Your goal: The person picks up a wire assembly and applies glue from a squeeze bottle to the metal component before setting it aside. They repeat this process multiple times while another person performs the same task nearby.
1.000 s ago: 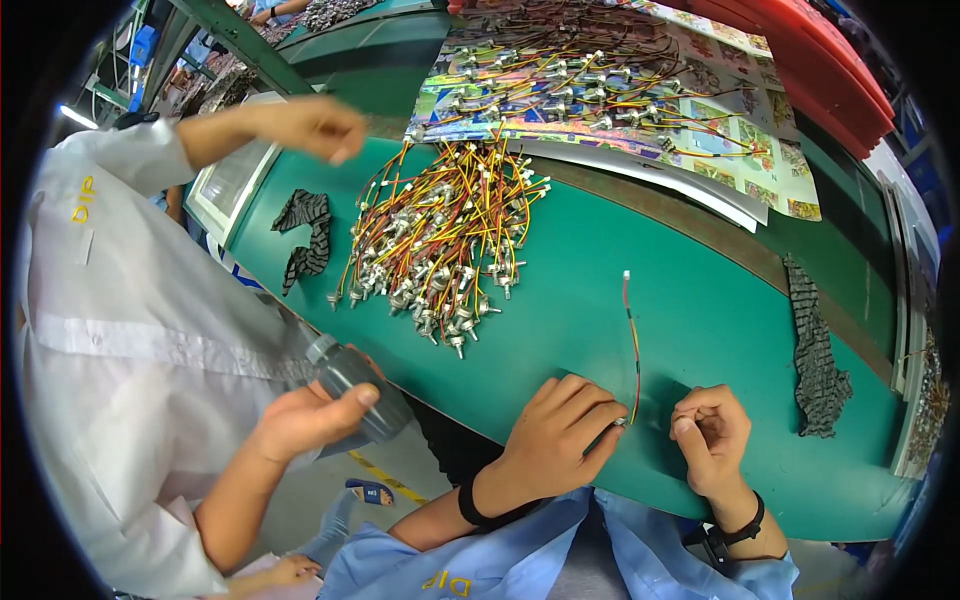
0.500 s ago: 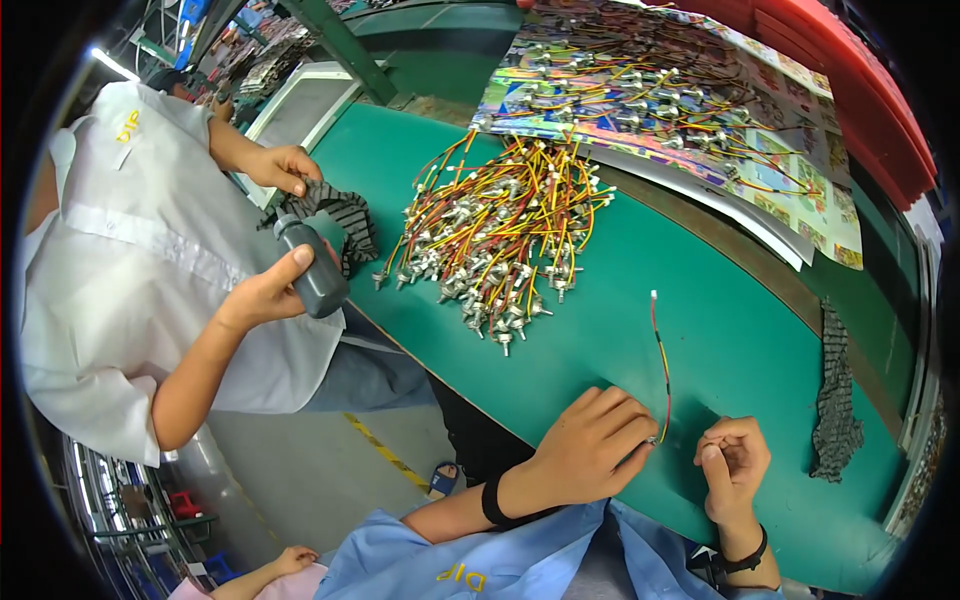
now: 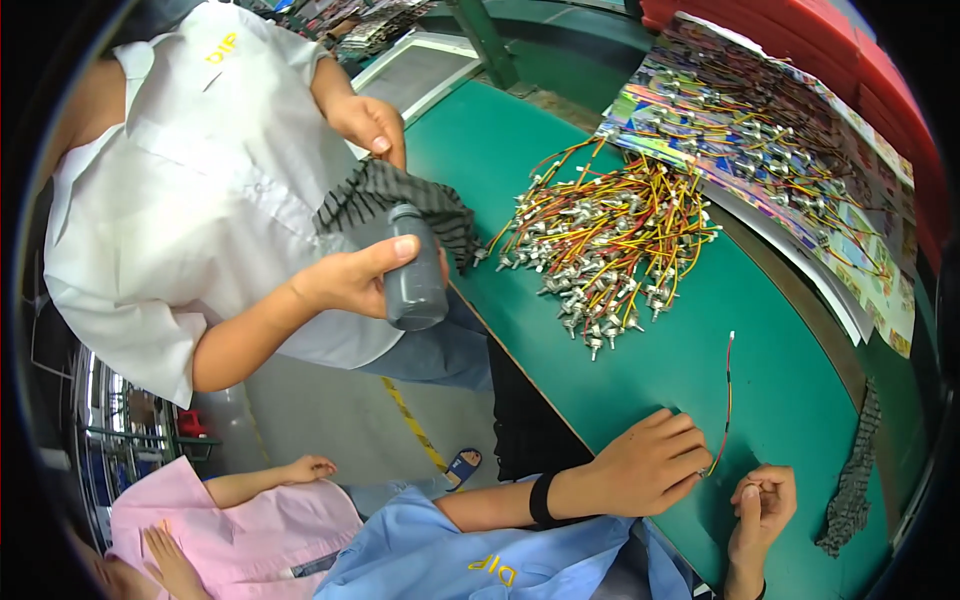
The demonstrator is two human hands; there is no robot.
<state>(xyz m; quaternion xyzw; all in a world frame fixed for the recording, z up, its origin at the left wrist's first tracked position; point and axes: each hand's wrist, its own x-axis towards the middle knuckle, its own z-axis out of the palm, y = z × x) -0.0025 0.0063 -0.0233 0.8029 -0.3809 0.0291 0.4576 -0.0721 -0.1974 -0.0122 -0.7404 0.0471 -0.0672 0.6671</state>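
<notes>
My left hand [image 3: 645,465] is closed with fingertips pinched on the metal end of a wired potentiometer [image 3: 728,400]. Its thin red, yellow and black lead stretches away over the green table to a white plug; most of the metal body is hidden by my fingers. To the right, my right hand [image 3: 762,510] hovers apart from it, fingers curled in and thumb close to them, with nothing visible in it. Farther off lies a big heap of wired potentiometers [image 3: 610,240], silver bodies with red and yellow leads.
At left a person in a white shirt holds a dark grey bottle [image 3: 415,280] and a striped grey cloth [image 3: 400,195]. More potentiometers lie on a printed sheet [image 3: 880,285] beside red trays [image 3: 850,50]. Another striped cloth [image 3: 855,480] is at the right edge of the green table [image 3: 560,380].
The view has swung left, so everything sits farther right. The co-worker's bottle and cloth appear nearer and larger. A person in pink shows more at lower left. My hands keep nearly the same pose.
</notes>
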